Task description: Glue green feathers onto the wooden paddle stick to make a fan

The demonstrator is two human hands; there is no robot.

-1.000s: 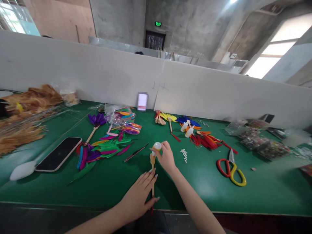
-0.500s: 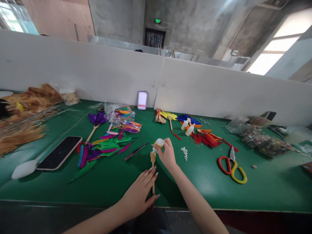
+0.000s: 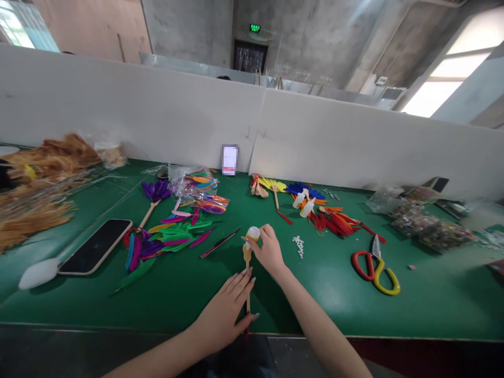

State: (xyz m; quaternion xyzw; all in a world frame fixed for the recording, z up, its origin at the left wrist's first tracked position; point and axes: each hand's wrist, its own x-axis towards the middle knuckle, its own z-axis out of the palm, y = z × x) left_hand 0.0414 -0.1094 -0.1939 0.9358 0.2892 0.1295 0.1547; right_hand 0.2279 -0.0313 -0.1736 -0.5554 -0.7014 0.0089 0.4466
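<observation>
Pressing the wooden stick (image 3: 247, 254) down near the front edge of the surface (image 3: 326, 299) with an open left hand (image 3: 223, 310); clamping a small bottle (image 3: 253, 233), tipped over its far end, in the right hand (image 3: 271, 253).

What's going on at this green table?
The left hand steadies a slim wooden stick against the tabletop, while the right hand tips a small white-and-yellow bottle over its wider end. Loose coloured feathers lie to the left; scissors and small white pieces lie to the right.
</observation>
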